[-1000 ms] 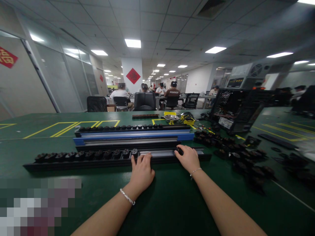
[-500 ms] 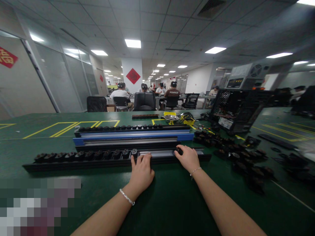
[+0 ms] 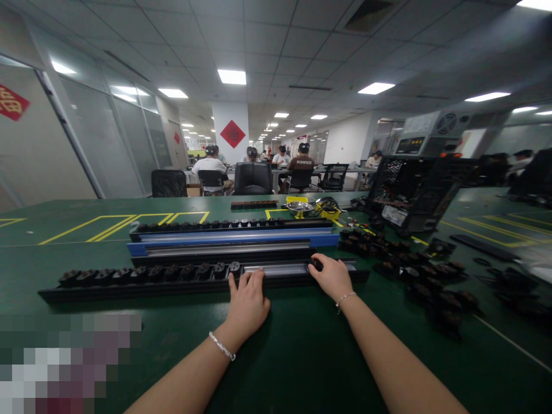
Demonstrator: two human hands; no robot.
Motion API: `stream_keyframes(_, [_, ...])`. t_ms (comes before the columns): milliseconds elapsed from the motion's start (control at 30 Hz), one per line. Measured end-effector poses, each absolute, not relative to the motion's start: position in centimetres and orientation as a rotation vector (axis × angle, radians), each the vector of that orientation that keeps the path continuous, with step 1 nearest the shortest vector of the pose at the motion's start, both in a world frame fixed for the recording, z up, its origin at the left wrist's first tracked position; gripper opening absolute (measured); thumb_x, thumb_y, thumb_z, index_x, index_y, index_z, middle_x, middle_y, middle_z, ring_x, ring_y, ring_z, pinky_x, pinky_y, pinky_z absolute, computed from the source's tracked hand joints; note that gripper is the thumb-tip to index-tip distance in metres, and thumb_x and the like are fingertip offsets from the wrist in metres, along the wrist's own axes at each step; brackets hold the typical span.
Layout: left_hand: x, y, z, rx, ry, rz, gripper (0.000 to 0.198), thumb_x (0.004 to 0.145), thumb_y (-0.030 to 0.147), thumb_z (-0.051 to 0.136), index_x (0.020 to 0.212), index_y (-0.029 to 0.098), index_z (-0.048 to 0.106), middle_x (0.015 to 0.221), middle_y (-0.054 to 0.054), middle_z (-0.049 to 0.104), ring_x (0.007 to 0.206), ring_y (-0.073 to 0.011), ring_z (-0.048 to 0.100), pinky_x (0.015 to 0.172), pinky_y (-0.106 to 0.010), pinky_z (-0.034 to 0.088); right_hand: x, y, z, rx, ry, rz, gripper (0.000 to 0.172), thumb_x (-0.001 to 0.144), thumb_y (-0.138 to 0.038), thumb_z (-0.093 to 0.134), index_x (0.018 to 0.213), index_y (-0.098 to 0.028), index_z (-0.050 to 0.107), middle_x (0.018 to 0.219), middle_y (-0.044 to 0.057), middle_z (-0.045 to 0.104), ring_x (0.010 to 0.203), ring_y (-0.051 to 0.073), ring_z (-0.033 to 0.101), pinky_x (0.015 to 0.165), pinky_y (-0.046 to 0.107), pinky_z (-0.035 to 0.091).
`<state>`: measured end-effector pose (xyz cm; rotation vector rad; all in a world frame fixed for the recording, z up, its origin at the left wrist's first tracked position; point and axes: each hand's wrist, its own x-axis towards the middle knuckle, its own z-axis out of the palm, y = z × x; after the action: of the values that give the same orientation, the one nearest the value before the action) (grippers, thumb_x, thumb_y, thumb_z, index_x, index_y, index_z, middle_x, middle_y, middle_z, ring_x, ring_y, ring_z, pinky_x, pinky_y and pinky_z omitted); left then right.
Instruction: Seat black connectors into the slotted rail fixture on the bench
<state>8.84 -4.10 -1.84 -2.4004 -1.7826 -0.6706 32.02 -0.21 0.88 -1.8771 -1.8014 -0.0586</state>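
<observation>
Green-matted tabletop (image 3: 280,356), marked with yellow lines, is stretching across an open workroom lit by ceiling panels; seated people are working at far desks, and a pillar is carrying a red diamond sign (image 3: 233,133) whose character is too small to read.

A long black plastic rail (image 3: 129,286) is lying near the front edge, its long axis running left to right. A row of black socket modules (image 3: 150,272) is filling its left part, while its right part is showing a bare silver channel.

The left hand (image 3: 248,302) is resting on the near edge of the rail at mid-length, fingers slightly spread and lying flat. The right hand (image 3: 332,276) is sitting further right, fingers held together and bending over a single black module (image 3: 317,264) in the channel; whether they are gripping or only pressing it cannot be told.

Behind the rail, parallel to it, a blue-and-silver rail (image 3: 233,241) and a second black rail with modules (image 3: 228,224) are lying. A heap of loose black modules (image 3: 414,270) is spreading at the right, near an open black computer case (image 3: 409,192). A steel bowl (image 3: 299,206) is standing further back. One seated person's brown shirt is bearing white lettering, seemingly "PUMPKIN".
</observation>
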Motion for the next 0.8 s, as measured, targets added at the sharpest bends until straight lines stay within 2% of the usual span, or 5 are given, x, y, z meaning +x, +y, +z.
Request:
stream_keyframes(100, [8.9,-4.1,-1.8,-2.387,-1.786,-0.647,0.056,0.074,0.017,0.046,0.13,0.02,0.042,0.133,-0.009,0.052,0.126,-0.0262,0.04,0.111,-0.063,0.007,32.2,-0.2,0.9,-1.855,-1.818,-0.049,0.031,0.081,-0.037,0.049,0.104,-0.023,0.066,0.104,0.006,0.069,0.097,0.023,0.061,0.089,0.038,0.041])
stream_keyframes(200, [8.9,-4.2,-1.6,-2.381,-1.799,-0.63,0.056,0.074,0.017,0.047,0.13,0.02,0.042,0.133,-0.009,0.052,0.126,-0.0261,0.04,0.112,-0.061,0.007,32.2,-0.1,1.0,-1.843,-1.812,-0.046,0.031,0.08,-0.037,0.051,0.103,-0.023,0.066,0.103,0.007,0.069,0.093,0.022,0.062,0.08,0.033,0.044])
stream_keyframes(600, [8.9,-4.0,-1.9,-2.397,-1.783,-0.668,0.056,0.074,0.017,0.046,0.129,0.019,0.042,0.132,-0.009,0.053,0.126,-0.0255,0.039,0.111,-0.062,0.005,33.4,0.0,0.8,-1.912,-1.735,-0.006,0.033,0.081,-0.035,0.05,0.107,-0.022,0.064,0.096,0.007,0.07,0.09,0.023,0.063,0.079,0.034,0.044])
stream_keyframes(800, [8.7,-4.0,-2.0,-2.42,-1.763,-0.724,0.056,0.074,0.017,0.045,0.129,0.019,0.042,0.132,-0.009,0.053,0.125,-0.0257,0.04,0.111,-0.063,0.005,33.2,-0.1,0.7,-1.879,-1.745,-0.07,0.028,0.08,-0.036,0.05,0.1,-0.022,0.063,0.094,0.006,0.069,0.091,0.022,0.062,0.083,0.035,0.042])
